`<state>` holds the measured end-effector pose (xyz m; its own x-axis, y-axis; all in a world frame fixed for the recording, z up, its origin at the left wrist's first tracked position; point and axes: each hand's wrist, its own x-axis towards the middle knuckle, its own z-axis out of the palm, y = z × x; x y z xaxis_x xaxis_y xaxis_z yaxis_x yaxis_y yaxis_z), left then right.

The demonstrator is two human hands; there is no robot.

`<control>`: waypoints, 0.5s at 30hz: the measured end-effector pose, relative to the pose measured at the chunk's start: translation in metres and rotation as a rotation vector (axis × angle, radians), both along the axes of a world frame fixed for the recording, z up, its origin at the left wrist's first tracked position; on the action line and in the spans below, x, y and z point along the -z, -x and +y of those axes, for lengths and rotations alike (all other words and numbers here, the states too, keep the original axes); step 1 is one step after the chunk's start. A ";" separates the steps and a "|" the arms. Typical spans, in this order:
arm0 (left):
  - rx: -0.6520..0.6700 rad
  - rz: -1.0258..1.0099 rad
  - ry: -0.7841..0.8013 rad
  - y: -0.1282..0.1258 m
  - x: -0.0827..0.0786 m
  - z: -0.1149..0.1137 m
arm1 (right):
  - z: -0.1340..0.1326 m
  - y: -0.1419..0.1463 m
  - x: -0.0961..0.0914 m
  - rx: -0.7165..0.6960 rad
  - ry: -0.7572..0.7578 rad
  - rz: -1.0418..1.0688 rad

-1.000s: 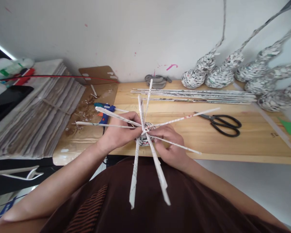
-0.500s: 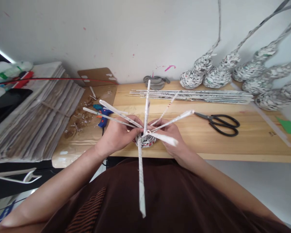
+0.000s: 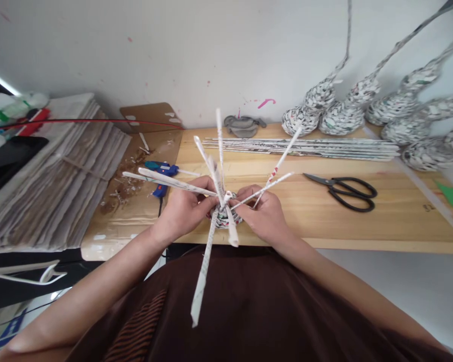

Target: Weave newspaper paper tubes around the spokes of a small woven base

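A small round piece woven from rolled newspaper (image 3: 225, 219) is between my hands at the table's front edge. Several paper tubes fan out from its top, one of them a long tube (image 3: 203, 276) pointing toward my lap. My left hand (image 3: 189, 203) grips the woven piece from the left, thumb and fingers closed at its upper rim. My right hand (image 3: 262, 211) pinches at the right side of the same rim, by a tube with red marks (image 3: 275, 173). The fingertips are partly hidden behind the tubes, so which strand each one presses is unclear.
Black-handled scissors (image 3: 343, 191) lie to the right. Behind is a row of paper tubes (image 3: 305, 148); several woven gourd shapes (image 3: 300, 120) stand by the wall. At left are a blue glue gun (image 3: 160, 176) and a tied newspaper stack (image 3: 60, 171). A grey cloth-like bundle (image 3: 243, 125) sits at the back.
The woven piece has turned in my hands, so its tubes point in new directions. The front tube swung left, and the red-marked one leans further right. Both hands stay on the rim.
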<state>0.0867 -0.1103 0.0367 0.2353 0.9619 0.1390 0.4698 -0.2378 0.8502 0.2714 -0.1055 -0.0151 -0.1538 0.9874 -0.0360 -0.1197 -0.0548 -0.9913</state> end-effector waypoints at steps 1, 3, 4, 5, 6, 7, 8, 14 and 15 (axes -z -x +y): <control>0.003 0.027 -0.007 0.001 -0.001 0.000 | 0.000 0.000 0.001 0.002 0.024 0.008; 0.003 0.091 -0.020 0.002 -0.004 0.001 | 0.000 0.001 0.004 0.005 0.038 0.011; 0.008 0.117 -0.018 0.003 -0.005 0.002 | 0.000 0.001 0.005 0.009 0.036 0.010; 0.015 0.134 -0.007 0.004 -0.007 0.003 | 0.000 0.000 0.005 0.016 0.035 0.010; 0.030 0.144 0.009 0.004 -0.009 0.004 | -0.001 0.000 0.005 0.021 0.038 0.010; 0.050 0.151 0.024 0.005 -0.010 0.004 | -0.001 0.000 0.004 0.022 0.047 0.016; 0.071 0.159 0.034 0.005 -0.012 0.004 | -0.001 0.000 0.004 0.020 0.062 0.028; 0.110 0.198 0.018 0.003 -0.016 0.004 | 0.000 0.003 -0.002 -0.063 0.095 0.174; 0.103 0.186 0.018 0.002 -0.015 0.004 | 0.000 0.003 -0.001 -0.060 0.082 0.179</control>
<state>0.0849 -0.1060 0.0519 0.3521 0.9335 0.0675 0.5927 -0.2782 0.7558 0.2681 -0.1054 -0.0139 -0.2234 0.9712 -0.0831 -0.2877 -0.1472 -0.9463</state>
